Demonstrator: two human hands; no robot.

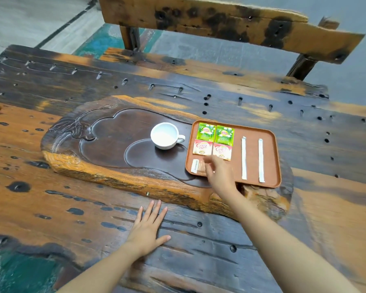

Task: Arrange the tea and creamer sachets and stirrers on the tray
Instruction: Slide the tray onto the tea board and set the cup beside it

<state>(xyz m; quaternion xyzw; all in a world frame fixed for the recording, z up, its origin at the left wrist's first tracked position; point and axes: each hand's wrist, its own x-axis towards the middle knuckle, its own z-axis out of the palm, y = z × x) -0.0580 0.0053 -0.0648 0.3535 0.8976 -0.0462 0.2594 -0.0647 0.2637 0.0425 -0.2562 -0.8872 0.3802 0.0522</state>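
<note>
A brown rectangular tray (270, 157) rests on a carved wooden tea board. At its far left lie two green tea sachets (206, 131) (224, 134) side by side. Directly below them sit two pink-and-white creamer sachets (202, 147) (222, 151). Two white wrapped stirrers (244, 157) (261, 160) lie parallel on the tray's right half. A small white sachet (195, 166) lies in the near left corner, with a blurred brownish sachet (202, 167) beside it. My right hand (219, 173) hovers over that corner, fingers blurred near the brownish sachet; any grip is unclear. My left hand (148, 227) lies flat on the table.
A white empty cup (166, 136) stands on the carved tea board (106, 166), just left of the tray. The board sits on a weathered plank table (51, 208). A wooden bench (220, 20) stands beyond the table's far edge.
</note>
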